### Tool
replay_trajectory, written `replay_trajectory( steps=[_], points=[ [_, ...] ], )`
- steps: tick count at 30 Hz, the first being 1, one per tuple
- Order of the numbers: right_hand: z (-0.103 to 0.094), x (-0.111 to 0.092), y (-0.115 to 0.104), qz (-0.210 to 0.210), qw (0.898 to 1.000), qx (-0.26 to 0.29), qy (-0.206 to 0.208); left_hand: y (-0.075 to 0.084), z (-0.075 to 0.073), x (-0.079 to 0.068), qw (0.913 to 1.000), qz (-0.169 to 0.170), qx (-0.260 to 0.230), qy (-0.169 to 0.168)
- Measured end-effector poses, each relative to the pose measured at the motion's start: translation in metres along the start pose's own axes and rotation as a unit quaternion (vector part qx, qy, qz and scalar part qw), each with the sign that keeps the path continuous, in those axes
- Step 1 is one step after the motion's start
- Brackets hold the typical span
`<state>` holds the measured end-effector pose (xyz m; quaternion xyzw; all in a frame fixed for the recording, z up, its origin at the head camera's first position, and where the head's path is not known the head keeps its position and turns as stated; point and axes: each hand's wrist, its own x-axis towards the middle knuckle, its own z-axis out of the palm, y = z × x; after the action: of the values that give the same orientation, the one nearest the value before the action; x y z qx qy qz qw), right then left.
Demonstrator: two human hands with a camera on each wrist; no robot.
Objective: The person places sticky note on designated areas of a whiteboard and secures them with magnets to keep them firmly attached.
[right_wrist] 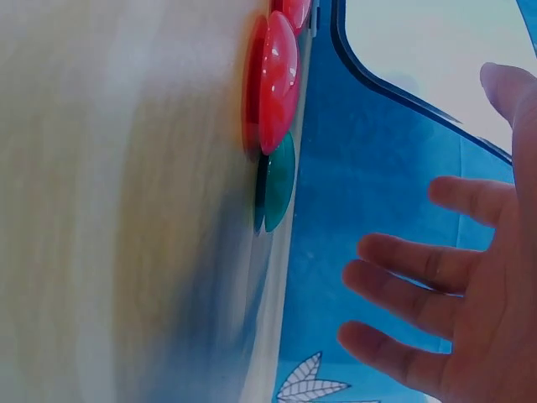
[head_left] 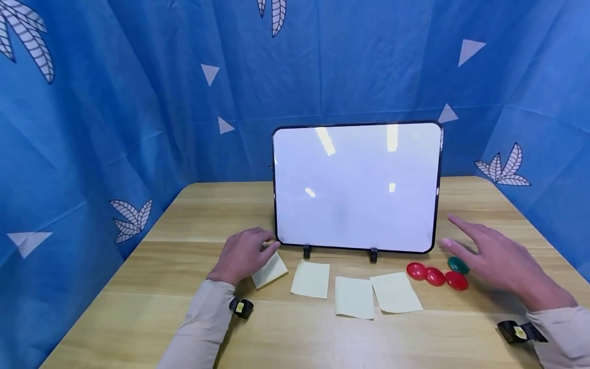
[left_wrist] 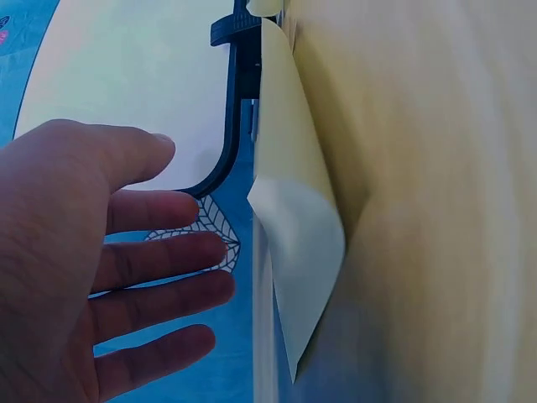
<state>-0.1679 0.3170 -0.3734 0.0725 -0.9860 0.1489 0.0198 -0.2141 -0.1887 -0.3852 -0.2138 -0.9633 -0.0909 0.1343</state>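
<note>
A whiteboard (head_left: 357, 189) with a black frame stands upright on small black feet (head_left: 374, 254). My left hand (head_left: 244, 254) hovers by its lower left corner, over a pale yellow sticky note (head_left: 270, 270); in the left wrist view the fingers (left_wrist: 159, 252) are spread and hold nothing, and the note (left_wrist: 298, 218) curls up off the table. To the board's right, my right hand (head_left: 498, 256) is held with fingers extended and nothing in it. Beside it lie a green round magnet-like disc (head_left: 458, 265) and three glossy red ones (head_left: 435, 277).
Three more pale sticky notes, a left one (head_left: 311, 279), a middle one (head_left: 354, 298) and a right one (head_left: 396, 292), lie in front of the board on the wooden table (head_left: 295, 341). Blue patterned cloth (head_left: 345, 61) hangs behind and along both sides.
</note>
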Motion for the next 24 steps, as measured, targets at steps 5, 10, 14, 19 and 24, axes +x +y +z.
replay_trajectory(
  steps=[5, 10, 14, 19, 24],
  points=[
    [0.0009, -0.0009, 0.001, 0.014, 1.0, 0.009, -0.01, 0.0019, 0.0006, -0.0006, 1.0, -0.003, -0.002, -0.007],
    [0.0001, -0.0014, 0.002, 0.011, 1.0, 0.011, -0.011, 0.0032, 0.0009, 0.0009, 0.9998, -0.005, -0.016, -0.009],
    [-0.0001, -0.0018, 0.0028, 0.004, 1.0, 0.016, -0.011, 0.0055, 0.0003, 0.0015, 0.9996, -0.001, -0.026, -0.011],
    [0.0002, -0.0013, 0.0031, 0.003, 1.0, 0.022, -0.018, 0.0064, 0.0009, 0.002, 0.9997, 0.005, -0.024, -0.01],
    [0.001, -0.0006, 0.0037, -0.007, 1.0, 0.02, -0.02, 0.0062, 0.0013, 0.0014, 0.9995, -0.001, -0.026, -0.019]
  ],
)
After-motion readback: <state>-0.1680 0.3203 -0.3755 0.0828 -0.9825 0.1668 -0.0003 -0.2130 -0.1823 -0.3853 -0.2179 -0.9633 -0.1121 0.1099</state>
